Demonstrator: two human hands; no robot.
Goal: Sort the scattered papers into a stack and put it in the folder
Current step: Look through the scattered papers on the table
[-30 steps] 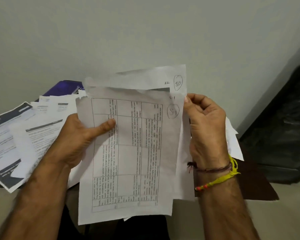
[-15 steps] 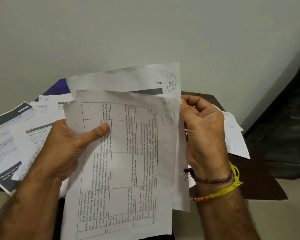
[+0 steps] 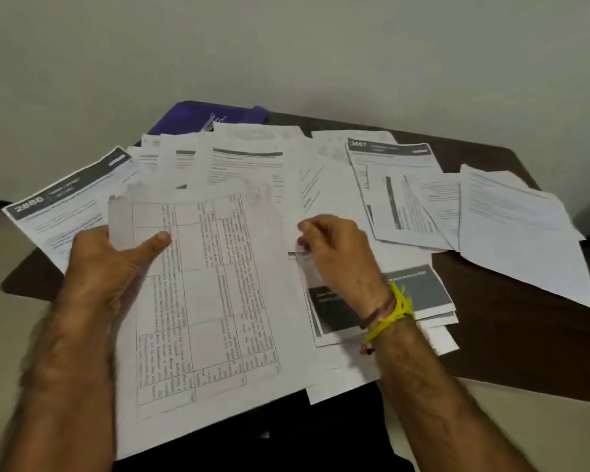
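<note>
- While loose papers (image 3: 511,212) lie fanned across the dark bench (image 3: 511,338), a person holds a small gathered stack (image 3: 218,301) low over its near edge, the top sheet printed with a table.
- The left hand (image 3: 106,267) grasps the stack at its left margin, thumb pressed flat on the top sheet and fingers hidden beneath.
- The right hand (image 3: 338,257) hovers just right of the stack with its fingertips drawn together near a dark-banded sheet (image 3: 419,291); motion blur makes it impossible to tell whether it pinches paper or holds nothing.
- The purple folder (image 3: 198,117) sits at the far side of the bench, against the wall, mostly buried under sheets.
- Most of the sorting looks unfinished, with sheets still spread from left edge to right.
- Risks from here, as a judgement: held by one margin only, the stack could droop and fan out, spoiling its order.
- Several sheets overhang the bench edges, and a brush from a reaching forearm could send them to the floor.
- Pulling the buried folder free may scatter whatever rests on it.
</note>
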